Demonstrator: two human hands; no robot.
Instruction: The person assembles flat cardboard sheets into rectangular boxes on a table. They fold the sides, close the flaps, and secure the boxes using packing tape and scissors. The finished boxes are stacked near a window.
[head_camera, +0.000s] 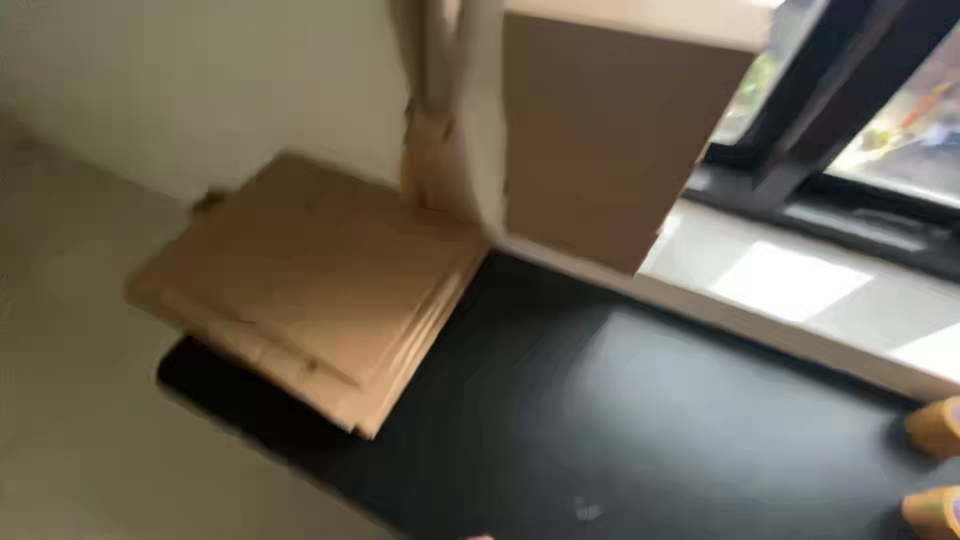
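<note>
Fingertip sliver at six o'clock, black table beyond it.

Whose hand that tip belongs to, and whether the fingers are spread or curled, cannot be told; neither hand shows otherwise. Flat cardboard lies stacked at ten o'clock from it, long axis running toward eleven. Tape rolls sit at three o'clock. An upright box stands at twelve, by the window.

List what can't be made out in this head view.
- Both hands: out of view; only a pale sliver shows at the bottom edge.
- Two yellow-orange round objects on the black table: cut off by the right edge.
- Stack of flattened brown cardboard sheets: motion blur hides the count.
- Upright brown cardboard box: top cropped.
</note>
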